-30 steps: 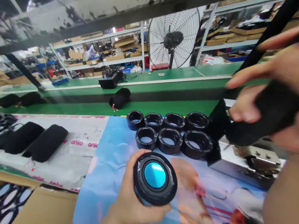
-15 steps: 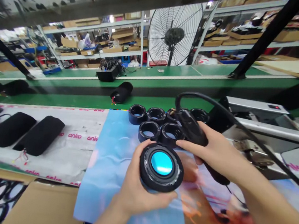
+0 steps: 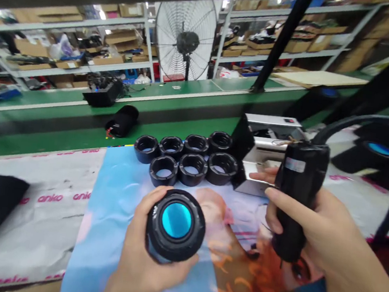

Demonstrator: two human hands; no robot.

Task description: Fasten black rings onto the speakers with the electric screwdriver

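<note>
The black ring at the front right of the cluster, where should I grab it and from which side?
Take the front-right black ring by its outer wall, from above and the right. It stands upright, hole up; neighbouring rings crowd its left and rear, leaving the right and near sides free.

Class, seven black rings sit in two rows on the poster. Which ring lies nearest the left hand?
The leftmost ring of the front row: it sits just beyond the left hand, with no other ring between them.
</note>
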